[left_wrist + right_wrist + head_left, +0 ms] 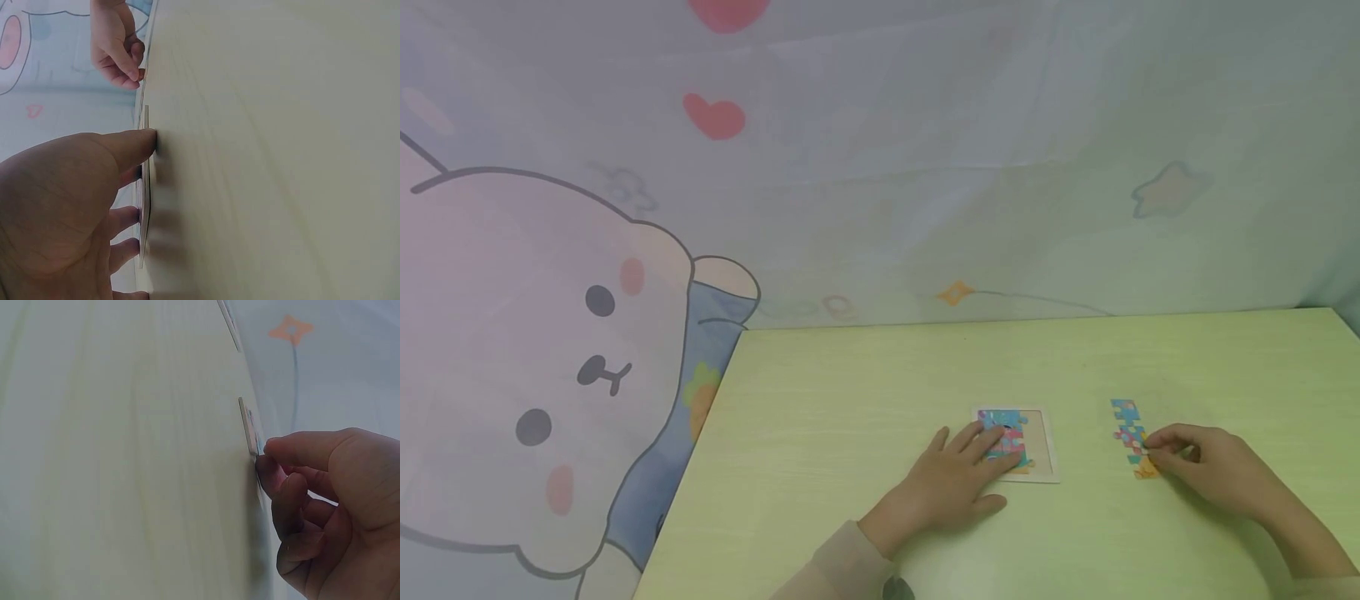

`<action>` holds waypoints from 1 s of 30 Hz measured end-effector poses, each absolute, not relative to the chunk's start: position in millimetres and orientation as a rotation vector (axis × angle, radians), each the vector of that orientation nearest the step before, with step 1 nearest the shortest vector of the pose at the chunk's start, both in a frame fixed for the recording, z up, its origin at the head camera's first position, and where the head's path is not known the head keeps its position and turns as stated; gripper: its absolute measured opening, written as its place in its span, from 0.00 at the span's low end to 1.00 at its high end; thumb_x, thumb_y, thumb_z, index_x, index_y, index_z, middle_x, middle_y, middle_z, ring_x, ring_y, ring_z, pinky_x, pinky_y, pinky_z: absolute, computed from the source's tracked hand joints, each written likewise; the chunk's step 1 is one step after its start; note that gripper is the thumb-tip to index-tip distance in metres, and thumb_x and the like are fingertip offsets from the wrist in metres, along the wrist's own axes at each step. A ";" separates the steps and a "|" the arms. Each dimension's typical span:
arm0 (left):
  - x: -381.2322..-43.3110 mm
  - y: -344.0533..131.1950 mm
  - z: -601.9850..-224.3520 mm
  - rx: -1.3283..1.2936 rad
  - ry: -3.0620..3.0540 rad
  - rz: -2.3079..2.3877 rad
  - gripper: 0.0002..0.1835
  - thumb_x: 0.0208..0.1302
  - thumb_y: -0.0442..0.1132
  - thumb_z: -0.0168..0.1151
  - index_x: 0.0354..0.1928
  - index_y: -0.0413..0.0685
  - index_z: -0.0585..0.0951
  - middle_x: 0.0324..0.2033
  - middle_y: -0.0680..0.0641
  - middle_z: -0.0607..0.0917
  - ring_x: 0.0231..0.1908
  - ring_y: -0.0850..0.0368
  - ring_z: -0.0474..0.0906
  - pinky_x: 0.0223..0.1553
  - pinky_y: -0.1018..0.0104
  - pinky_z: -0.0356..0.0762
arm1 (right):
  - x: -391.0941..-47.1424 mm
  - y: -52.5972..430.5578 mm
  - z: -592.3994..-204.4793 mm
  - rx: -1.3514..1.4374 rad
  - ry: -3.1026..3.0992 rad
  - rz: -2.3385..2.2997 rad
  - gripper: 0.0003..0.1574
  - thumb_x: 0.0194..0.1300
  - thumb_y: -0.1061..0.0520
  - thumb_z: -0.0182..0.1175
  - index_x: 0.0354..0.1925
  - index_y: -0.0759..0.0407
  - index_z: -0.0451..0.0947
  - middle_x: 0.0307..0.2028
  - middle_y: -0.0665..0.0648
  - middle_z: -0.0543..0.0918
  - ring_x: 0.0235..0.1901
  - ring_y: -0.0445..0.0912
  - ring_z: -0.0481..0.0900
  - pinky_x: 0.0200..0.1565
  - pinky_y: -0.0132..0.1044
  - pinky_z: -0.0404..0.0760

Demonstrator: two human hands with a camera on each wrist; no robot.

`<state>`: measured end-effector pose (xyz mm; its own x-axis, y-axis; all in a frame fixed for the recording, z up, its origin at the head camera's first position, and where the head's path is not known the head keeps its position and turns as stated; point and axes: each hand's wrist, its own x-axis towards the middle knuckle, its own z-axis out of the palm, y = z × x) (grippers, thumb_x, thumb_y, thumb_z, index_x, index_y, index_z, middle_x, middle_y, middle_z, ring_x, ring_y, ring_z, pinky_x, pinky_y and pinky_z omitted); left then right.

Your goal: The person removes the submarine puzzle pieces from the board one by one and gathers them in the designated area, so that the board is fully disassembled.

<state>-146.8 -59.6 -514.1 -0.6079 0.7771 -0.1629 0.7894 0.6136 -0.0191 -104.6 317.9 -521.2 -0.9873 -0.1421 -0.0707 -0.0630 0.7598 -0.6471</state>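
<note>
On the table, a small square puzzle board (1051,454) with a pale frame is partly filled with blue, pink and orange pieces on its left side. My left hand (951,483) lies over its left part, fingers spread and resting on the pieces and frame; that hand (69,206) shows at the board's edge in the left wrist view. A column of loose jigsaw pieces (1126,410) lies to the right of the board. At that column's right side, my right hand (1217,471) pinches a puzzle piece between thumb and index finger, mostly hidden by the fingertips.
The light yellow-green table (820,417) extends around both hands. Behind it hangs a pale curtain (925,208) with hearts, stars and a large cartoon animal (550,333) at the left.
</note>
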 end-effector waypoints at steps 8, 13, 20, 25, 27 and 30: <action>-146.8 -58.8 -514.4 1.317 2.699 -0.119 0.34 0.80 0.64 0.42 0.83 0.71 0.55 0.82 0.52 0.51 0.80 0.49 0.46 0.73 0.39 0.57 | -104.0 317.6 -521.0 -0.161 2.839 -1.006 0.13 0.74 0.45 0.65 0.48 0.51 0.86 0.36 0.46 0.83 0.31 0.37 0.78 0.32 0.35 0.74; -147.1 -58.3 -515.2 1.313 2.698 -0.109 0.34 0.80 0.64 0.42 0.83 0.71 0.55 0.82 0.52 0.51 0.80 0.49 0.46 0.73 0.39 0.57 | -103.3 316.7 -520.6 -0.170 2.857 -0.984 0.14 0.72 0.44 0.66 0.47 0.50 0.86 0.35 0.44 0.82 0.31 0.36 0.77 0.32 0.35 0.74; -147.0 -58.5 -514.8 1.308 2.691 -0.099 0.34 0.80 0.64 0.42 0.83 0.71 0.55 0.82 0.53 0.50 0.81 0.49 0.45 0.73 0.39 0.56 | -104.3 310.5 -517.4 -0.163 2.861 -1.042 0.13 0.73 0.44 0.66 0.48 0.49 0.85 0.36 0.45 0.83 0.28 0.38 0.78 0.30 0.34 0.74; -146.6 -59.2 -513.6 1.302 2.692 -0.097 0.34 0.80 0.64 0.42 0.83 0.72 0.55 0.82 0.53 0.51 0.81 0.50 0.45 0.74 0.40 0.57 | -111.2 297.1 -513.6 -0.200 2.830 -1.133 0.13 0.73 0.46 0.66 0.49 0.50 0.84 0.38 0.46 0.84 0.25 0.40 0.80 0.27 0.34 0.74; -146.6 -59.4 -513.4 1.304 2.695 -0.101 0.34 0.80 0.64 0.42 0.83 0.72 0.55 0.82 0.53 0.51 0.81 0.50 0.45 0.74 0.40 0.57 | -114.7 290.0 -512.8 -0.219 2.813 -1.170 0.15 0.73 0.46 0.66 0.51 0.52 0.84 0.39 0.48 0.85 0.24 0.40 0.81 0.26 0.34 0.75; -146.8 -59.3 -514.1 1.307 2.697 -0.111 0.34 0.80 0.64 0.42 0.83 0.72 0.55 0.82 0.53 0.51 0.81 0.50 0.45 0.74 0.40 0.57 | -120.6 277.0 -511.8 -0.258 2.818 -1.190 0.16 0.72 0.47 0.67 0.51 0.55 0.84 0.39 0.48 0.85 0.25 0.40 0.79 0.27 0.34 0.77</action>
